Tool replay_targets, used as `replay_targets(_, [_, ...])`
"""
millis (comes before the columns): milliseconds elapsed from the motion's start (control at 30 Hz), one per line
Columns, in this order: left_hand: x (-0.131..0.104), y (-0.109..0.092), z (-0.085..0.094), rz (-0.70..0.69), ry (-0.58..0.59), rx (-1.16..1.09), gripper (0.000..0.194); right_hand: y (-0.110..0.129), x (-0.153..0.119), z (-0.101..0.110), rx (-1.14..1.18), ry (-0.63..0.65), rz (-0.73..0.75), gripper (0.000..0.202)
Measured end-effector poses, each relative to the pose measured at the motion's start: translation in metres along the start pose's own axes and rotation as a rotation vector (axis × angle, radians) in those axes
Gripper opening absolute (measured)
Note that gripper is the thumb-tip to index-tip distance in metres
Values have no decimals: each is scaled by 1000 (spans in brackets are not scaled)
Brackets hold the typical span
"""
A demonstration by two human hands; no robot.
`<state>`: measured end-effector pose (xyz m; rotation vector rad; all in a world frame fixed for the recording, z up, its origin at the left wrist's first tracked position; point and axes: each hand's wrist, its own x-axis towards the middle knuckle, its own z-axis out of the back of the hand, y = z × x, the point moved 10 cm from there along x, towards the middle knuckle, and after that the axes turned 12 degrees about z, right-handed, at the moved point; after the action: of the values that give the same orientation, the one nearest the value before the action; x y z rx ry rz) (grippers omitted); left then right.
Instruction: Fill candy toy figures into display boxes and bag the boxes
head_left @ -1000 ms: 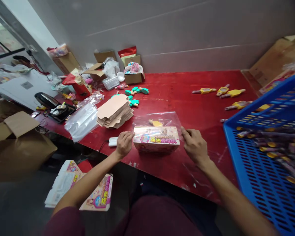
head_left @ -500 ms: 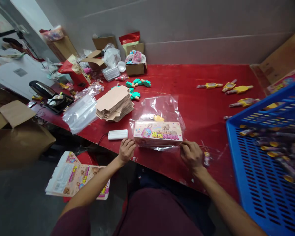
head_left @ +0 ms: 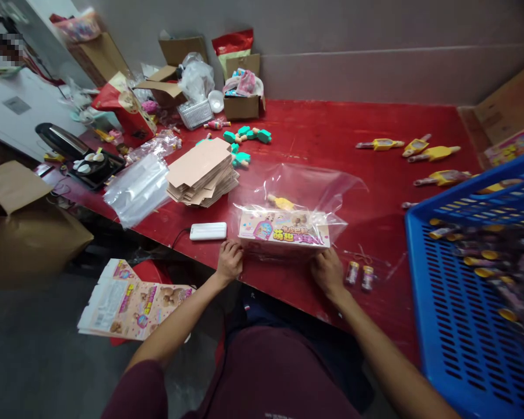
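Observation:
A printed display box (head_left: 283,227) in pink and tan stands on the red table, inside a clear plastic bag (head_left: 321,189). Loose film spreads behind the box and toward the right. My left hand (head_left: 230,260) is closed at the bag's near left corner, fingers curled. At the near right corner, my right hand (head_left: 328,269) is closed on the film, its fingertips partly hidden under the box edge. Behind the box, a yellow toy piece (head_left: 282,202) shows through the film. Two small capped tubes (head_left: 360,276) stand right of my right hand.
On the right stands a blue basket (head_left: 419,279) of purple tubes. Left of the bag are folded cardboard blanks (head_left: 201,169), flat clear bags (head_left: 137,192) and a white power bank (head_left: 208,231). Yellow toys (head_left: 436,153) and green pieces (head_left: 243,157) lie farther back.
My right hand has moved in toward the box, and a second tube now shows beside it. The loose film has swung to the right. My left hand stays at its corner.

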<state>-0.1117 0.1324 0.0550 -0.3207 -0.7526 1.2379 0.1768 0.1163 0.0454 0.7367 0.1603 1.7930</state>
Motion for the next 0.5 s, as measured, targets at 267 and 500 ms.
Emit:
replay_targets(267, [11, 33, 17, 441, -160, -329, 28, -31, -8, 18, 289, -231, -324, 36])
replay_targets(500, [32, 26, -44, 868, 12, -1203, 61, -28, 7, -27, 996, -473, -580, 71])
